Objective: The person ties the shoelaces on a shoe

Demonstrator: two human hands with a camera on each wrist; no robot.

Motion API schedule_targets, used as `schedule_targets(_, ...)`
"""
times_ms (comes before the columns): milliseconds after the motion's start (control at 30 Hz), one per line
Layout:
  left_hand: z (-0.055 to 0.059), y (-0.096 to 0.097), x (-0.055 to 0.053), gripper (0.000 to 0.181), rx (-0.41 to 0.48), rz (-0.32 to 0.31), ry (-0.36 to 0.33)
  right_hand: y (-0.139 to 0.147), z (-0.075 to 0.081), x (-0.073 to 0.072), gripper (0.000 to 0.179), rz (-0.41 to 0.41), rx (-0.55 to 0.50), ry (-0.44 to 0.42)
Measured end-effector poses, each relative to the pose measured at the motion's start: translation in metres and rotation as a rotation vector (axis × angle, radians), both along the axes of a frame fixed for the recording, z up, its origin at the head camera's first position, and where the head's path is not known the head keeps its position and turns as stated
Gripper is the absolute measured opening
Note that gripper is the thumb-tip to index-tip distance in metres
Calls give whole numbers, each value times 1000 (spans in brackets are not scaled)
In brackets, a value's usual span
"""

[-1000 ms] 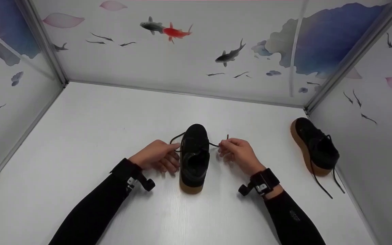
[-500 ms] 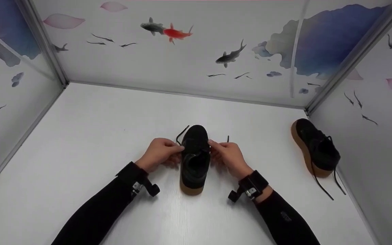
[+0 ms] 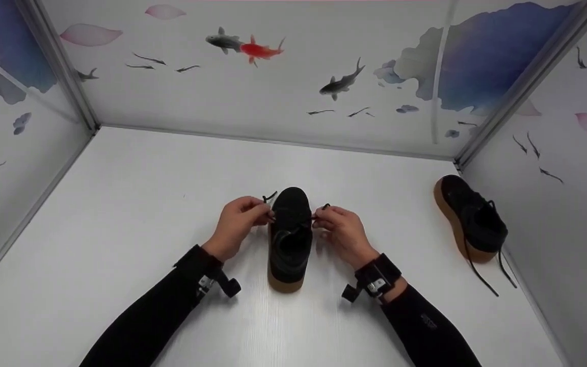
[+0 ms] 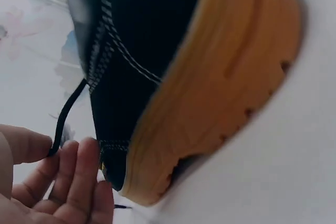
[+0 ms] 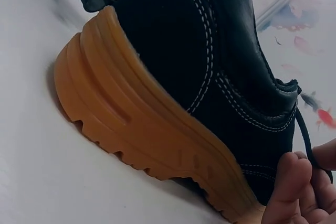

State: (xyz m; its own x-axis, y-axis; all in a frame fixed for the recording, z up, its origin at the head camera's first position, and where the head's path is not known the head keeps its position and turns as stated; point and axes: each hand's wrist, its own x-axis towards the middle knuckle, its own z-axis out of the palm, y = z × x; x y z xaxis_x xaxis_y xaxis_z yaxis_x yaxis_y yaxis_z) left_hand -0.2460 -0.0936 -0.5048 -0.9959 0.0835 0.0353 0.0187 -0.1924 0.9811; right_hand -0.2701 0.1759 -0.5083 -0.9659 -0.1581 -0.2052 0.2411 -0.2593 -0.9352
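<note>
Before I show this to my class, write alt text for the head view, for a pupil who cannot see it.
A person's left hand and right hand pinch thin black laces on either side of a black shoe with a tan sole, upright on a white surface. A matching black shoe stands to the right, beside a white wall printed with fish.

Panelled booth (image 3: 196, 163), fish-printed walls (image 3: 252, 97), metal corner strips (image 3: 60, 66)

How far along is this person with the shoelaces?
Done: the middle shoe stands upright, its lace drawn out both sides. In hand: the left hand and right hand each pinch lace. Probably left: tying, since no finished bow shows; the other shoe's lace ends also trail loose.
</note>
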Motion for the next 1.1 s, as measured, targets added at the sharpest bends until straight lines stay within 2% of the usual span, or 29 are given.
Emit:
schedule_targets(133,0,1,-1,10,222,-110,-26,5,2,-1,8,73,-146,-9)
schedule_targets(233,-1,1,-2,16,297,-163,-79,8,3,-1,16,124,-269,-20)
schedule_targets(300,-2,2,-3,18,295,-167,-116,8,4,0,22,142,-316,-20)
schedule_targets(367,-2,2,-3,22,266,-155,-155,8,4,1,26,148,-320,-15)
schedule_targets(533,-4,3,-5,18,227,-140,-251,9,3,1,22,141,-261,-13)
schedule_targets(633,-6,1,-7,12,223,-137,-283,12,2,-1,18,145,-215,-3)
schedule_targets(900,-8,2,-8,10,201,-118,-282,15,2,-2,15,163,-163,0)
schedule_targets(1100,-10,5,-7,17,187,-87,-261,14,-2,-6,15,94,-192,-39)
